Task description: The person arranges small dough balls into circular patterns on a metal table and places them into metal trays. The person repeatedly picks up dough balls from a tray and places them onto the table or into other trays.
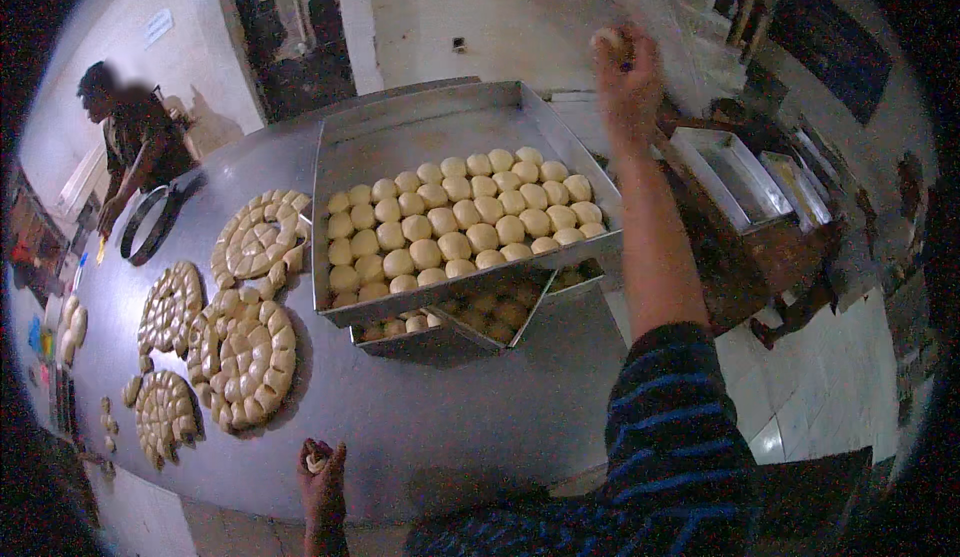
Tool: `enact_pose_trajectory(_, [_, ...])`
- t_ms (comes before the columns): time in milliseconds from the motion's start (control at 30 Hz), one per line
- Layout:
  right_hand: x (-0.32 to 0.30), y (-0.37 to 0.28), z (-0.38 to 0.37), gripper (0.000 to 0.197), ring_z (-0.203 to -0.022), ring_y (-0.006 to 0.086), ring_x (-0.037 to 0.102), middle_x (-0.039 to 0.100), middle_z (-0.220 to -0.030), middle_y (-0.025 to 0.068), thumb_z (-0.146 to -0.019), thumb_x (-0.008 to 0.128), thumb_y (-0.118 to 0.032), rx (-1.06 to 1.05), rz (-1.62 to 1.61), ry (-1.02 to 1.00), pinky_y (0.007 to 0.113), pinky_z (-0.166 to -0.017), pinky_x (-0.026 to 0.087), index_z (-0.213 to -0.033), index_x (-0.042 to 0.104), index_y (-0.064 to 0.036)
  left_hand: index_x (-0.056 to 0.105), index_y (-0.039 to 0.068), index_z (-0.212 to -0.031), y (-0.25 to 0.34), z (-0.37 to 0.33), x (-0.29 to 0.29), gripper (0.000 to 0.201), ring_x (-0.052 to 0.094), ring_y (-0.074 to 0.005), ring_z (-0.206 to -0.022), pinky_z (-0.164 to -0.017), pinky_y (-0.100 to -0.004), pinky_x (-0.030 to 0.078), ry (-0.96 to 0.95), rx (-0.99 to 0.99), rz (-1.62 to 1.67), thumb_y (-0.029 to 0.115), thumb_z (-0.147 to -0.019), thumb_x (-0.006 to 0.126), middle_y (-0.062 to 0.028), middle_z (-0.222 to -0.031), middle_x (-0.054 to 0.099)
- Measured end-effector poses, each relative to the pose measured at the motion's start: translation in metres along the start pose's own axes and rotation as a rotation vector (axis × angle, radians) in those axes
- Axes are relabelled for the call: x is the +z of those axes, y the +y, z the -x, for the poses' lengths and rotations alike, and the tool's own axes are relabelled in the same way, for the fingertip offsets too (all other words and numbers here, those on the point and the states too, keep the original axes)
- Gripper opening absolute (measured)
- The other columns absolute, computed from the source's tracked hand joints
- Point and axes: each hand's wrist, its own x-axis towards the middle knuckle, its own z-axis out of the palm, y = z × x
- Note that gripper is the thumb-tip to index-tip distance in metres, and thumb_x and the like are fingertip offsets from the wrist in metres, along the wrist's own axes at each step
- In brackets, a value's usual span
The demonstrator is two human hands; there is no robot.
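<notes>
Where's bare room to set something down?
Metal table: near stretch between tray stack, dough coils and near edge. Top tray: strip between dough balls and its far side. Crowded: table's left side, with coils closely grouped, and the tray's ball-filled front.

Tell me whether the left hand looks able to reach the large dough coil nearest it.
Probably yes: nothing visible stands between the left hand and the large dough coil, though that hand already seems to hold a small pale piece.

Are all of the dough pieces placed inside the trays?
No, several coils of dough pieces lie on the metal table, to the left of the trays.
</notes>
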Motion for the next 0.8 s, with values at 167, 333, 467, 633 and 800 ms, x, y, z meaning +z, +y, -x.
enact_pose_trajectory(167, [0.037, 0.035, 0.029, 0.028, -0.085, 0.0272, 0.061, 0.061, -0.095, 0.0176, -0.081, 0.057, -0.023, 0.135, -0.077, -0.248, 0.037, -0.075, 0.048, -0.099, 0.059, -0.0022, 0.047, 0.01, -0.093, 0.019, 0.007, 0.0, 0.018, 0.05, -0.0147, -0.075, -0.066, -0.0275, 0.044, -0.008, -0.283, 0.121, 0.008, -0.081, 0.06, -0.0025, -0.083, 0.051])
enact_pose_trajectory(333, [0.003, -0.155, 0.179, 0.023, -0.089, 0.0202, 0.057, 0.061, -0.097, 0.0102, -0.086, 0.05, -0.016, 0.063, -0.734, -0.75, 0.032, -0.083, 0.042, -0.104, 0.057, -0.004, 0.048, 0.008, -0.11, 0.002, 0.02, -0.012, 0.031, 0.054, -0.0247, -0.096, -0.082, -0.0356, 0.045, -0.161, 0.096, -0.633, 0.026, -0.086, 0.053, -0.0091, -0.107, 0.055])
enact_pose_trajectory(467, [-0.001, -0.189, 0.323, 0.03, -0.101, 0.0267, 0.052, 0.056, -0.108, 0.0115, -0.084, 0.051, -0.013, 0.143, -0.978, -1.186, 0.037, -0.093, 0.035, -0.113, 0.052, -0.0062, 0.044, 0.005, -0.122, 0.032, 0.025, 0.044, 0.042, 0.053, -0.0223, -0.103, -0.092, -0.0354, 0.039, -0.447, -0.368, -0.097, 0.031, -0.089, 0.049, -0.0094, -0.114, 0.054])
enact_pose_trajectory(633, [-0.069, -0.176, 0.393, 0.031, -0.107, 0.0283, 0.048, 0.052, -0.115, 0.0127, -0.083, 0.05, -0.013, 0.054, -0.448, -1.259, 0.042, -0.095, 0.033, -0.114, 0.054, -0.0069, 0.052, 0.002, -0.115, 0.026, -0.008, -0.087, 0.039, 0.053, -0.0174, -0.099, -0.089, -0.0321, 0.04, -0.386, -0.164, -0.431, 0.031, -0.089, 0.049, -0.0089, -0.108, 0.058])
enact_pose_trajectory(800, [-0.003, -0.163, 0.388, 0.036, -0.112, 0.0352, 0.037, 0.041, -0.124, 0.0193, -0.083, 0.049, -0.016, -0.224, 0.271, -0.849, 0.044, -0.097, 0.027, -0.119, 0.049, -0.0075, 0.057, 0.002, -0.104, 0.032, -0.065, -0.251, 0.03, 0.057, -0.0272, -0.09, -0.08, -0.0361, 0.043, 0.599, 0.205, -0.91, 0.023, -0.084, 0.053, -0.0164, -0.096, 0.06])
